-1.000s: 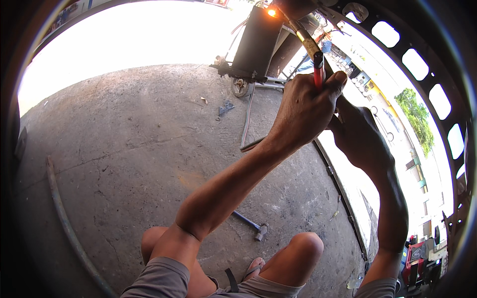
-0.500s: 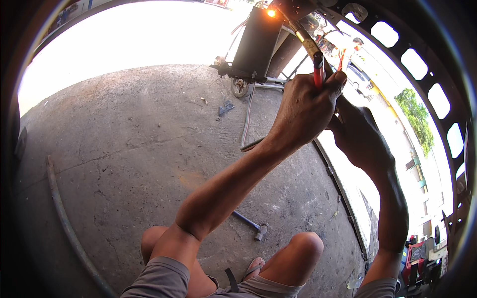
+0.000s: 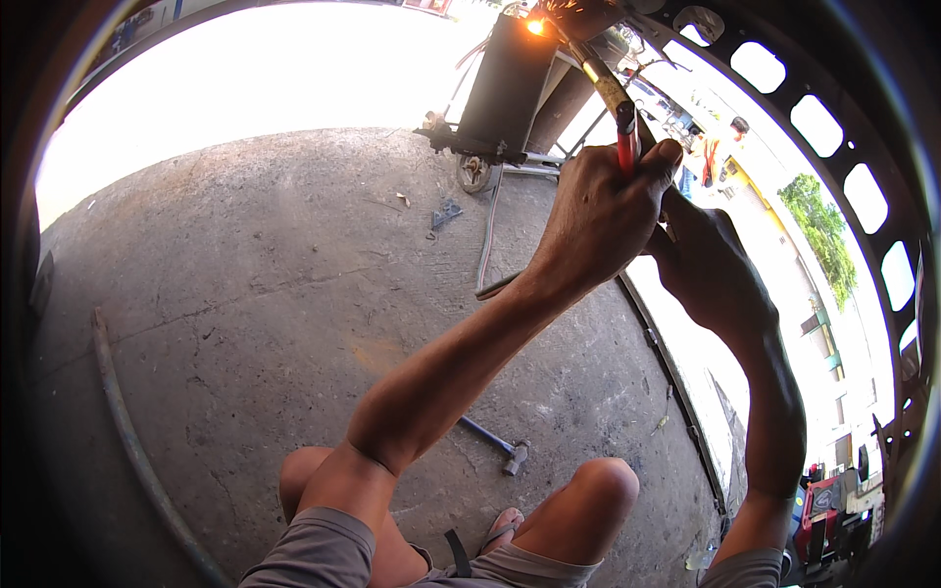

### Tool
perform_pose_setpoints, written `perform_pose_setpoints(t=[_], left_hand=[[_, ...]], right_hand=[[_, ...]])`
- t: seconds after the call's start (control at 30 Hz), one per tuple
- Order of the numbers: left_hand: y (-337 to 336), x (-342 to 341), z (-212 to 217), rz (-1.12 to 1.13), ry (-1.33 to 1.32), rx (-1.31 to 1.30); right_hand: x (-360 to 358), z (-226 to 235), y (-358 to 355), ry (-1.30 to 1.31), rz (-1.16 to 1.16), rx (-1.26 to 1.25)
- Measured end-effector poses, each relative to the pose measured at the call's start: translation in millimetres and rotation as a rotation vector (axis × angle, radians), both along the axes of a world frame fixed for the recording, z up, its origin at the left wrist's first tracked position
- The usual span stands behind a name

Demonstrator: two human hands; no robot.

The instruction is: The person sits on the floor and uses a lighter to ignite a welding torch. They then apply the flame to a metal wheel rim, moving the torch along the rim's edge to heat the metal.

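Overhead, my left hand point(image 3: 608, 211) is wrapped round a cutting torch point(image 3: 610, 90), which has a brass-coloured barrel and a red part by my thumb. My right hand point(image 3: 714, 263) is closed just behind and below the left, at the torch's rear; its fingertips are partly hidden. The torch slants up and to the left. Near its far end an orange-white glow point(image 3: 536, 26) burns against dark metal, and sparks fly off to its right. The exact contact point is too bright to make out.
A dark upright tank point(image 3: 507, 83) stands on a small wheeled frame, with hoses point(image 3: 487, 245) trailing down to the floor. A hammer point(image 3: 512, 455) lies between my knees, a long pipe point(image 3: 137, 441) at left. Perforated dark metal point(image 3: 831, 86) curves along the right. Another person point(image 3: 720, 152) is beyond.
More sparks show beside the glow. The person in the background has shifted right and slightly down. Both my hands and the torch stay nearly still.
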State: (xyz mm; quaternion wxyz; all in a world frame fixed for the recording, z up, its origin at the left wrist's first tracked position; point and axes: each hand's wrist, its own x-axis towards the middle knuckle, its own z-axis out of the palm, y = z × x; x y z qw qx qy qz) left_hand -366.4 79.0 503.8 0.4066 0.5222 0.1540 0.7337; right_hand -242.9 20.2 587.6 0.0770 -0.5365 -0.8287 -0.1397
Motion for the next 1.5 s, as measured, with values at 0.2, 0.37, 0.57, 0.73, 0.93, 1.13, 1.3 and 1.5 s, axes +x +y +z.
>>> perform_pose_setpoints(t=[0.2,0.37,0.57,0.73,0.93,1.13,1.3,1.5], left_hand=[[0,-1,0,0.021,0.003,0.017],[-1,-2,1,0.019,0.012,0.015],[-2,-2,1,0.048,0.018,0.022],[-1,-1,0,0.038,0.007,0.035],[0,0,0,0.012,-0.012,0.026],[-1,-1,0,0.038,-0.007,0.038],[-5,0,1,0.056,0.012,0.032],[-12,-3,4,0.060,0.076,0.021]], right_hand=[[5,-1,3,0.019,0.059,-0.009],[7,-4,6,0.028,0.127,0.019],[5,0,2,0.030,0.052,-0.018],[3,2,-2,-0.002,0.031,-0.016],[9,-2,5,0.031,0.072,0.003],[7,0,1,0.039,0.036,-0.020],[0,3,-6,-0.005,-0.027,0.002],[2,0,-8,-0.001,0.009,0.058]])
